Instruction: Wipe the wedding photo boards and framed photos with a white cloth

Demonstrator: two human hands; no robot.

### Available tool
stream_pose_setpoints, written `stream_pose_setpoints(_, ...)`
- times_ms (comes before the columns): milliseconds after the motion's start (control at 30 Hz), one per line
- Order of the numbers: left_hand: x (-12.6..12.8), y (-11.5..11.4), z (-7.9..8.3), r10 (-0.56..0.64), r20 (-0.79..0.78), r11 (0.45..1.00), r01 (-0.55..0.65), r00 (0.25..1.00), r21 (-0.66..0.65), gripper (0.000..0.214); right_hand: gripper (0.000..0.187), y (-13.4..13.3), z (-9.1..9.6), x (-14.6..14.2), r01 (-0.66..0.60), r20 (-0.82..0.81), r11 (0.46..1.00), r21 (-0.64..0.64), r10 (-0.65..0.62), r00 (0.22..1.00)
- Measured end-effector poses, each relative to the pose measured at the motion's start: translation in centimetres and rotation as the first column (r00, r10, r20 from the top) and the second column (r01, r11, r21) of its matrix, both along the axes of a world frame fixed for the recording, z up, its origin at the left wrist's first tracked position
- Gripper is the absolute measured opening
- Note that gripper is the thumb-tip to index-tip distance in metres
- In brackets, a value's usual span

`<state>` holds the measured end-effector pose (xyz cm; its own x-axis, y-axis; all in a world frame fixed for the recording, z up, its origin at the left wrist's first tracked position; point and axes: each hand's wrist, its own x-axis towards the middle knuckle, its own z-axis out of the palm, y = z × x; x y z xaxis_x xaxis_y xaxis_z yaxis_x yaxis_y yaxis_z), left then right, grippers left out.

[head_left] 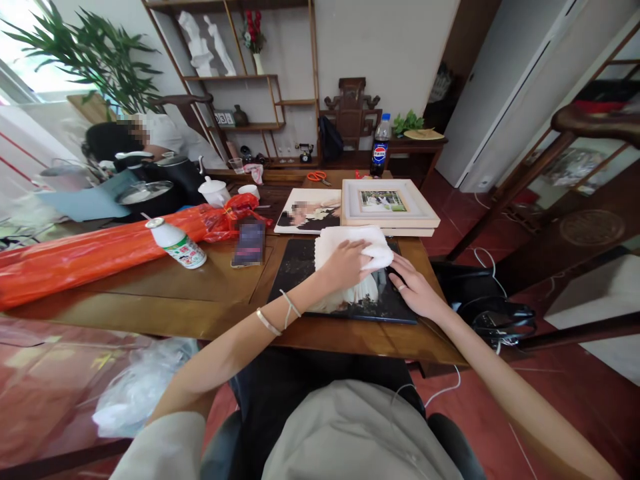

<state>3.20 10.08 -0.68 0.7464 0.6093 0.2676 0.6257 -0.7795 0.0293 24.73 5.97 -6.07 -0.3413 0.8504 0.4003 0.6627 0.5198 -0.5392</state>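
the wooden table (200,327) carries everything, and its near right corner is the tightest spot: the black-bordered photo panel (293,272) lies flat close to the front edge there, so a hard push toward the person could slide it over the rim. the bundle in orange plastic (100,250) takes up the left side, well apart from the panel. the cream-framed photo (425,215) and, to its left, the canvas print (285,223) lie just behind the panel; a long forward stroke could knock either one. the white cloth (373,235) sits folded on the panel's upper middle, covering part of the picture; grit caught beneath it could scratch the surface. the left hand (345,263) lies across the cloth, but whether its fingers pinch a fold cannot be told. the right hand (415,285) is at the cloth's right end, above the panel's right side; whether it grips the cloth cannot be told either. its ring (402,287) could mark the surface if it drags. the white drink bottle (185,248), with a straw at its mouth, stands near the phone (249,243); a careless left elbow could tip it and wet the phone.
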Motion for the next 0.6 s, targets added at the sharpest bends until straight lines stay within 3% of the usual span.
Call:
stream_pose_setpoints(133,1.4,1.1,0.4,-0.087,0.114,0.996,0.089,0.990,-0.016,0.034,0.042,-0.1,0.0,0.0,0.009,0.007,1.000,0.009,-0.009,1.000)
stream_pose_setpoints(267,2.4,1.1,1.0,-0.091,0.132,0.995,0.096,0.987,-0.032,0.035,0.042,-0.1,0.0,0.0,-0.004,0.003,1.000,0.023,0.004,1.000)
stream_pose_setpoints(467,1.1,0.6,1.0,0.020,0.044,1.000,-0.019,0.999,-0.018,0.036,0.043,-0.1,0.0,0.0,-0.004,-0.007,1.000,-0.001,0.004,1.000)
stream_pose_setpoints(600,0.0,-1.8,0.7,0.124,-0.097,0.991,-0.118,0.988,0.060,0.030,0.043,0.0,-0.2,0.1,-0.019,-0.016,1.000,-0.002,0.019,1.000)
